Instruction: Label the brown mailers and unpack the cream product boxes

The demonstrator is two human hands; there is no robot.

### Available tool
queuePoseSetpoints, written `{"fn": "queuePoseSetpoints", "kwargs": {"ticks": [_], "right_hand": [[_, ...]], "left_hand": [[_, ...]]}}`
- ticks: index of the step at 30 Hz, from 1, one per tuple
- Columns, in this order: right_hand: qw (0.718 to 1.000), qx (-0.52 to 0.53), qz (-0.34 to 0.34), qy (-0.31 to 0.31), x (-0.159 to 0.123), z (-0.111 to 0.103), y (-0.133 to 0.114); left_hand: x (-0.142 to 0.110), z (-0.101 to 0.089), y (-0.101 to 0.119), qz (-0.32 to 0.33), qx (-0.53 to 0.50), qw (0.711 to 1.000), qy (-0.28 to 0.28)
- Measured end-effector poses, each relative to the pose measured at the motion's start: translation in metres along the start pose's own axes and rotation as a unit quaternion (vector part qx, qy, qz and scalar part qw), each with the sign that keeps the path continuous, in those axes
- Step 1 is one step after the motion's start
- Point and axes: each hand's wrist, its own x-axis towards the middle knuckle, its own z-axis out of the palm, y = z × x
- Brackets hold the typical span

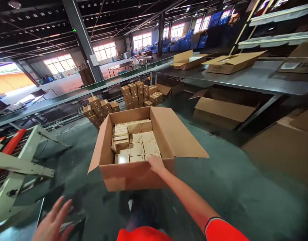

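A large open cardboard box (133, 175) stands on the floor in front of me, its flaps folded outward. Small pale cartons (136, 149) fill much of it in rows, and a stack of thinner ones (121, 134) lies at its left side. My right hand (156, 163) grips the near rim at the right, with the fingertips over the edge and partly hidden. Low at the left, my left hand (53, 221) is in the air with its fingers spread, holding nothing and well apart from the box.
Stacks of brown cartons (136, 95) stand behind the box, before a long conveyor (68, 100). At the right, a metal table (259, 78) carries open boxes, with another open box (219, 110) beneath it. A white-and-red metal frame (25, 157) stands at the left.
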Motion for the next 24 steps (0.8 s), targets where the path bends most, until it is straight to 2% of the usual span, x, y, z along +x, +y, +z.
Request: {"fn": "queuePoseSetpoints", "kwargs": {"ticks": [2,4,5,8,10,12,15,17,19,21,22,24], "right_hand": [[1.0,0.002,-0.001,0.0,0.003,0.004,0.007],[1.0,0.002,0.004,0.002,0.002,0.007,0.01],[1.0,0.001,0.007,0.001,0.001,0.009,0.011],[1.0,0.004,0.022,-0.006,-0.004,0.01,0.01],[0.999,0.008,0.032,-0.009,-0.007,0.01,0.009],[0.999,0.014,0.033,-0.015,-0.009,0.009,0.008],[0.998,0.042,0.033,-0.038,-0.01,0.006,0.012],[0.989,0.104,0.025,-0.101,0.002,0.0,0.02],[0.959,0.202,-0.013,-0.198,0.032,-0.01,0.032],[0.935,0.251,-0.058,-0.244,0.084,-0.023,0.041],[0.94,0.238,-0.067,-0.234,0.117,-0.029,0.044],[0.967,0.17,-0.063,-0.179,0.193,-0.039,0.043]], "left_hand": [[0.041,0.028,0.039,0.041,0.008,0.992,-0.119],[0.082,0.051,0.084,0.07,0.032,0.976,-0.205],[0.102,0.061,0.105,0.095,0.021,0.968,-0.23],[0.158,0.086,0.15,0.143,-0.006,0.963,-0.229],[0.187,0.103,0.163,0.147,-0.009,0.962,-0.229],[0.207,0.122,0.166,0.141,-0.021,0.953,-0.268],[0.217,0.142,0.163,0.124,-0.046,0.932,-0.337],[0.217,0.148,0.161,0.107,-0.056,0.929,-0.351],[0.219,0.15,0.161,0.071,-0.11,0.922,-0.365],[0.229,0.155,0.165,0.013,-0.257,0.879,-0.401],[0.237,0.159,0.168,-0.023,-0.344,0.841,-0.416],[0.259,0.175,0.179,-0.142,-0.507,0.739,-0.419]]}}
